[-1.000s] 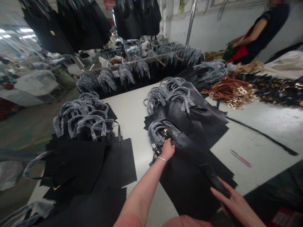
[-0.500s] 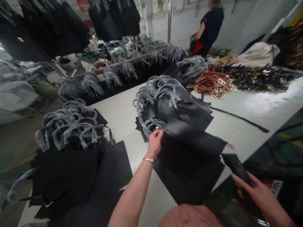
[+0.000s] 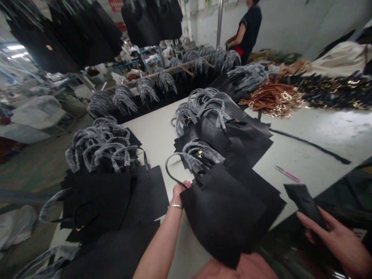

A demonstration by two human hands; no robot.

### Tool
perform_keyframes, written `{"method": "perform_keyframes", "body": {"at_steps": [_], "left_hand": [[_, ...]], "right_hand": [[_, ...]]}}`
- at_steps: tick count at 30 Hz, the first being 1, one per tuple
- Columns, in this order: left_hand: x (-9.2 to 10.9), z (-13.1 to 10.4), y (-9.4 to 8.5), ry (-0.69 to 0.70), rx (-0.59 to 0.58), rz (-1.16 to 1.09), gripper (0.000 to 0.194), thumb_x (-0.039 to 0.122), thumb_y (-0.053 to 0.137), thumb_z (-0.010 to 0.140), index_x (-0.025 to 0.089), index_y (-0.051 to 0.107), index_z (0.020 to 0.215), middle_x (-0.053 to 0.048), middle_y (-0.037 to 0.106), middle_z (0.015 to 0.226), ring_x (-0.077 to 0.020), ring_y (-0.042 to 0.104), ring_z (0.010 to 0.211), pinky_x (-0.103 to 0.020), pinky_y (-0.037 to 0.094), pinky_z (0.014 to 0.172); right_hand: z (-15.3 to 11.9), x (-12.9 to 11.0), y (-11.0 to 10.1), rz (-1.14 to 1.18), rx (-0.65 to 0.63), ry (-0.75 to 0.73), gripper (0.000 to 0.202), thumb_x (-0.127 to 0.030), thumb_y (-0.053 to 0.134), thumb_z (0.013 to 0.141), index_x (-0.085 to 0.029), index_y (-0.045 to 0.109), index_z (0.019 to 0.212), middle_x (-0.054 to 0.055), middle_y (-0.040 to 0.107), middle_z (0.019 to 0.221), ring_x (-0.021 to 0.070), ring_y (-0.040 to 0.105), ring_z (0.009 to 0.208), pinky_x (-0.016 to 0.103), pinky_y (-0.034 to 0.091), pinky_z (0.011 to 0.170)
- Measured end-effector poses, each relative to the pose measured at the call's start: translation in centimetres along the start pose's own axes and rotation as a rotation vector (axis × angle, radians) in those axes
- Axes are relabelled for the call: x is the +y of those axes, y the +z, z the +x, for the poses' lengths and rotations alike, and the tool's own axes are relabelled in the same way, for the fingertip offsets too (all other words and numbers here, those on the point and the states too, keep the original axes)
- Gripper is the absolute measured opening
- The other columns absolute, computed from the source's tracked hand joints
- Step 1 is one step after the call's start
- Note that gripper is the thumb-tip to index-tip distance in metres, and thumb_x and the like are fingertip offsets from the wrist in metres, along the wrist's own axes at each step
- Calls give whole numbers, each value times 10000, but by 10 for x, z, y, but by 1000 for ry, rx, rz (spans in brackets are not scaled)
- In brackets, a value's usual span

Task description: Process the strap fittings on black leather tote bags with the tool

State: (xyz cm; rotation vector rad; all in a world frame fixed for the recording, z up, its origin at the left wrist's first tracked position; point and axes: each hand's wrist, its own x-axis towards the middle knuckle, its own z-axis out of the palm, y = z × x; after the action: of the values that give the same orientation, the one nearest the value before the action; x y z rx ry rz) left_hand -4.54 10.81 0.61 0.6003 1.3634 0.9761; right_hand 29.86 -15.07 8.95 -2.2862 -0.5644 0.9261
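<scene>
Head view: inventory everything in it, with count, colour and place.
table: one, pale, centre
bag pieces: many, black, stacked left and right
lifted bag piece: one, black, centre front
wrapped handles: many, greyish, on stacks and rail
hanging pieces: several, black, upper left
straps with clasps: pile, brown, right
strap pile: uncountable, black, far right
long strip: one, black, right
slim tool: one, pink, right
co-worker: one, dark top, background
left hand: one, gripping lifted bag piece
right hand: one, holding black flat piece
</scene>
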Motion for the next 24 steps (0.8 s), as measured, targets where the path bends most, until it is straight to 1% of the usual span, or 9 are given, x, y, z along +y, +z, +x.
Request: {"method": "perform_keyframes", "body": {"at_steps": [2, 5, 6, 7, 10, 12, 14, 17, 24], "left_hand": [[-1, 5, -22, 94, 151, 13, 254, 403, 494, 882, 181, 532, 764, -37, 547, 732, -192, 574, 755, -345, 480, 742], [-15, -12, -37, 246, 320, 57, 126, 296, 500, 868, 199, 559, 923, -47, 578, 932, -191, 557, 950, -326, 444, 871], [-26, -23, -37, 314, 295, 124, 117, 268, 515, 858, 203, 571, 938, -52, 583, 974, -194, 548, 985, -329, 432, 906], [-39, -36, -35, 395, 218, 227, 113, 243, 527, 852, 206, 588, 940, -57, 590, 1005, -199, 544, 1010, -338, 422, 937], [-87, -74, -23, 682, -202, 740, 195, 205, 505, 874, 217, 623, 1030, -83, 586, 1161, -227, 515, 1127, -405, 396, 1025], [-112, -90, -16, 786, -316, 1011, 325, 188, 506, 876, 225, 573, 1192, -92, 496, 1341, -253, 423, 1266, -472, 339, 1092], [-127, -97, -13, 830, -317, 1170, 411, 193, 510, 880, 225, 511, 1290, -88, 404, 1440, -266, 329, 1348, -513, 276, 1134], [-131, -97, -14, 865, -318, 1269, 402, 246, 473, 918, 223, 492, 1318, -74, 378, 1465, -251, 290, 1377, -506, 242, 1159], [-128, -96, -13, 875, -297, 1300, 418, 291, 462, 926, 212, 479, 1337, -63, 391, 1461, -238, 291, 1378, -479, 222, 1173]], "right_hand": [[-3, -5, 15, -18, -39, 4, 871, -652, 600, 645, -168, 451, 1354, 33, 577, 477, 258, 544, 429, 352, 417, 403], [-4, -9, 48, -62, -175, -90, 907, -653, 615, 653, -163, 419, 1391, -20, 548, 424, 236, 539, 425, 309, 390, 405], [-3, -10, 62, -73, -239, -126, 895, -649, 608, 679, -167, 404, 1405, -35, 538, 412, 229, 546, 426, 294, 386, 409], [-3, -12, 77, -84, -306, -159, 875, -639, 599, 712, -171, 385, 1419, -48, 532, 406, 220, 554, 429, 283, 391, 419], [1, -23, 120, -104, -490, -231, 802, -588, 561, 804, -178, 330, 1453, -68, 536, 430, 185, 561, 426, 257, 422, 436], [6, -34, 146, -90, -568, -230, 764, -551, 562, 827, -186, 326, 1455, -62, 566, 499, 158, 558, 423, 237, 432, 417], [12, -45, 165, -75, -599, -204, 740, -520, 589, 824, -189, 355, 1442, -53, 578, 562, 136, 547, 410, 218, 420, 377], [20, -62, 183, -64, -593, -163, 722, -515, 595, 826, -178, 382, 1428, -49, 564, 583, 121, 534, 387, 201, 394, 334], [31, -87, 193, -10, -568, -138, 713, -540, 546, 857, -169, 356, 1436, -48, 542, 598, 111, 516, 391, 202, 394, 341]]}}
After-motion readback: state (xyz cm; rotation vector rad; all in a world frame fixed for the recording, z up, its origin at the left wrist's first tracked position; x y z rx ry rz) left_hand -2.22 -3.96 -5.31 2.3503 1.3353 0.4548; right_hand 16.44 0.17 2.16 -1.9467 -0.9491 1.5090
